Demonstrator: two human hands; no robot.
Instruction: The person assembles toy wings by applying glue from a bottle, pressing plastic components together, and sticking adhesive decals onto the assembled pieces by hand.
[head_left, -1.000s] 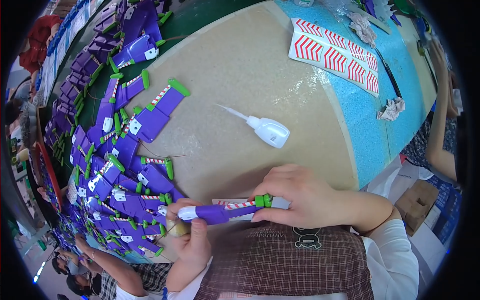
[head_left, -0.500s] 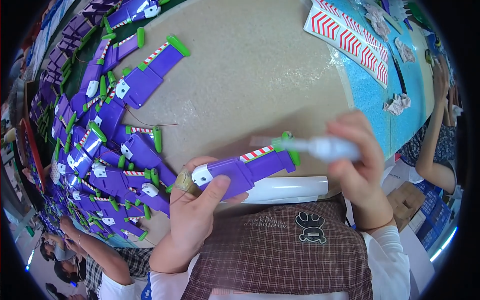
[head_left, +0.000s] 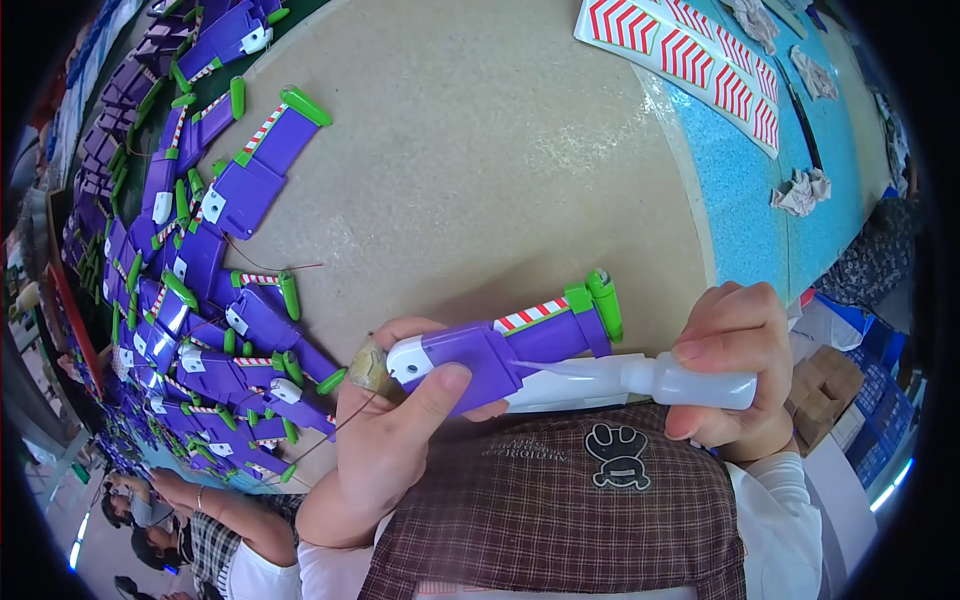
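My left hand (head_left: 385, 440) is closed on a purple toy wing (head_left: 470, 362), thumb across its face. The wing has a white end piece with a dark hole, a red-and-white striped strip and a green tip at its far right end. Yellowish tape wraps one finger of this hand, and a thin dark wire hangs beside it. In my right hand (head_left: 740, 335) is a small white squeeze bottle (head_left: 705, 385), held sideways with its thin clear nozzle pointing left. The nozzle's tip lies over the wing's lower right part; whether it touches cannot be made out.
Many similar purple wings (head_left: 250, 185) pile up along the left. A sheet of red-striped stickers (head_left: 685, 60) lies at the far right, by a blue mat (head_left: 740, 190) with crumpled paper (head_left: 800, 192). A white roll (head_left: 570, 385) lies before my apron. Another person's arm (head_left: 235, 515) shows lower left.
My right hand has moved down and slightly right with the squeeze bottle, its nozzle going from the wing's green tip to its lower edge. My left hand still holds the wing.
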